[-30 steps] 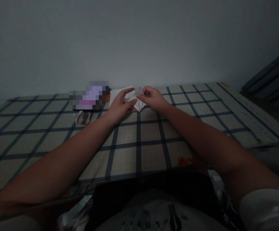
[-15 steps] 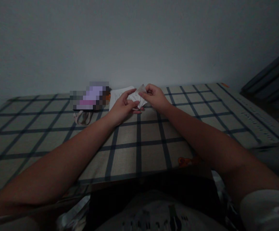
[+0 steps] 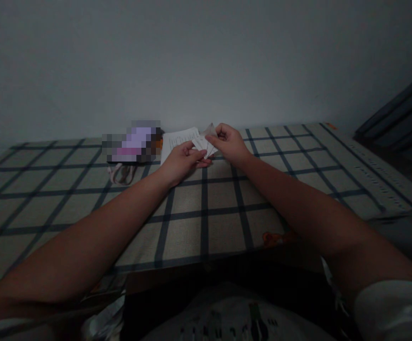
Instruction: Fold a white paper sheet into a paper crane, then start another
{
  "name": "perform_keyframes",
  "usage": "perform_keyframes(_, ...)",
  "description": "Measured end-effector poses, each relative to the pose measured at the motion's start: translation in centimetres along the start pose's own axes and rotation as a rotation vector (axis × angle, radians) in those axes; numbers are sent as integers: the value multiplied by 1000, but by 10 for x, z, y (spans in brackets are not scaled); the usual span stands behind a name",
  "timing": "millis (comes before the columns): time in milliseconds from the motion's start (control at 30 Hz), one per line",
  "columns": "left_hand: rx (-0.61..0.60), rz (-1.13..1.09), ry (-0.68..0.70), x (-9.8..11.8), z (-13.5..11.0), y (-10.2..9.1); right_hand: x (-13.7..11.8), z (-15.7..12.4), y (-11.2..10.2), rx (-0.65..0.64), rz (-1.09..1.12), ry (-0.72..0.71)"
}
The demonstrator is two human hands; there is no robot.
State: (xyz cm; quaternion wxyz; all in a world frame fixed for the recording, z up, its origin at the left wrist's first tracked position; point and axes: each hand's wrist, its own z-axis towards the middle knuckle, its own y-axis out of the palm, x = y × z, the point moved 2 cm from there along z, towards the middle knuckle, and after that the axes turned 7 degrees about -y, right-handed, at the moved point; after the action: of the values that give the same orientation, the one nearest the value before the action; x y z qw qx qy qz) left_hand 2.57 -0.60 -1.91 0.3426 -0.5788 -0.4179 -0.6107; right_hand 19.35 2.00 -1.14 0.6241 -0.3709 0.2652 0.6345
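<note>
A small folded paper piece (image 3: 206, 142) was held between both hands, raised just above the checked cloth (image 3: 206, 213) at the far side of the surface. The left hand (image 3: 183, 160) was closed on the piece's near-left edge, thumb pressed over the curled fingers. The right hand (image 3: 229, 142) was pinched on the upper right corner, thumb and forefinger brought together on the paper.

The piece was judged to be very light, thin and easily creased. It would be limp where single-layered and stiffer along the folds, so it was best gripped at the folded edges and corners, as it was being held. Hard squeezing would likely crush the shape.

Just beyond the fingertips a flat printed sheet (image 3: 179, 139) was lying on the cloth, partly under the hands. Left of the left fingers a blurred purple object (image 3: 133, 142) was seen, with a pale looped strap (image 3: 120, 173) near it. The wall (image 3: 206, 61) stood close behind the fingers, so little room was left forward. Open cloth was seen toward the body and to the right of the right fingers, where the surface's edge was well apart.
</note>
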Motion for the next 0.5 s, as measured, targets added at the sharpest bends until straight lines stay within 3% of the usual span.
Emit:
perform_keyframes(200,39,-31,-42,0,-1,2,-3,0,1,17,-17,26)
perform_keyframes(500,-6,-26,-34,-1,-3,1,-8,1,-1,32,-17,15)
